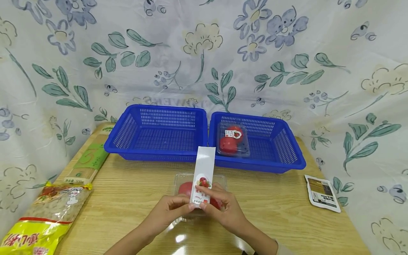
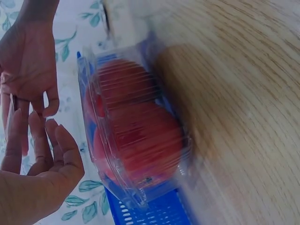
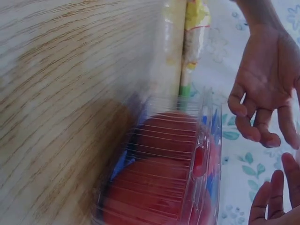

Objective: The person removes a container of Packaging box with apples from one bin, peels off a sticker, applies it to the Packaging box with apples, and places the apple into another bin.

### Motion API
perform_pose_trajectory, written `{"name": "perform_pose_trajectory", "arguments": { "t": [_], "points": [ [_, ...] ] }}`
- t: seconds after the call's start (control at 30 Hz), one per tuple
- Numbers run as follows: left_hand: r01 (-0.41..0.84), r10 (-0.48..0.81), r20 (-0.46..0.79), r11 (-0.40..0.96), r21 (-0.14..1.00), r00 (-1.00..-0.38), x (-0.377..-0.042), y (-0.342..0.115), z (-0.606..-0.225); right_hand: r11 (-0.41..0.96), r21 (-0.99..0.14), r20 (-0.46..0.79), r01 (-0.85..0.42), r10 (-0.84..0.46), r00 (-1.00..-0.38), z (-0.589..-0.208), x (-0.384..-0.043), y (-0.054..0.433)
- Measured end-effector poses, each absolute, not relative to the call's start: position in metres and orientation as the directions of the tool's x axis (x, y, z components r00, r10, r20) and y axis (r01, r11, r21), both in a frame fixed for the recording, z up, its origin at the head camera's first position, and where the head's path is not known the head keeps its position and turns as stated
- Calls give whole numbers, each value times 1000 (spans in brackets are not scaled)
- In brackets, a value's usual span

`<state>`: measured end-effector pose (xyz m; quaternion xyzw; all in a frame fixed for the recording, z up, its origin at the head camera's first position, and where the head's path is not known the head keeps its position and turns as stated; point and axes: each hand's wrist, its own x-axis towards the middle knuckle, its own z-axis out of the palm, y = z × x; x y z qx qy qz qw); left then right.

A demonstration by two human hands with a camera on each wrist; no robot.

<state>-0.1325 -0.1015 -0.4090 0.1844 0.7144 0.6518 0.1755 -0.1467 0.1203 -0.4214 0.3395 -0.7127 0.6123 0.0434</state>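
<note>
A white paper label (image 1: 204, 163) printed with an apple picture is held upright between both hands. My left hand (image 1: 169, 212) pinches its lower left corner with thumb and fingers. On the other side my right hand (image 1: 227, 209) grips the lower right edge, its thumb near the bottom and index finger across the printed face. Just beneath lies a clear plastic clamshell box (image 1: 178, 178) with red apples (image 1: 185, 188) inside, partly hidden by label and hands. In the left wrist view, the box (image 2: 150, 194) stands beside the hands, lid down over the apples (image 2: 145, 140).
Two blue baskets stand behind the hands; the left basket (image 1: 156, 153) and the right basket (image 1: 271, 164), which holds a labelled apple box (image 1: 242, 150). At left are a noodle pack (image 1: 90, 156) and a yellow bag (image 1: 47, 219). A small pouch (image 1: 322, 193) lies at right.
</note>
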Motion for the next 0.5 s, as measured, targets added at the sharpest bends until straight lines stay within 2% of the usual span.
{"name": "perform_pose_trajectory", "arguments": {
  "t": [0.27,0.5],
  "points": [
    [33,496,14,30,999,-868,-129,-97,-415,26,-823,502,-568,-438,-746,-421,-144,119],
    [170,503,188,-82,982,-844,-130,-94,-422,-84,-847,493,-524,-492,-718,-426,-142,112]
  ]
}}
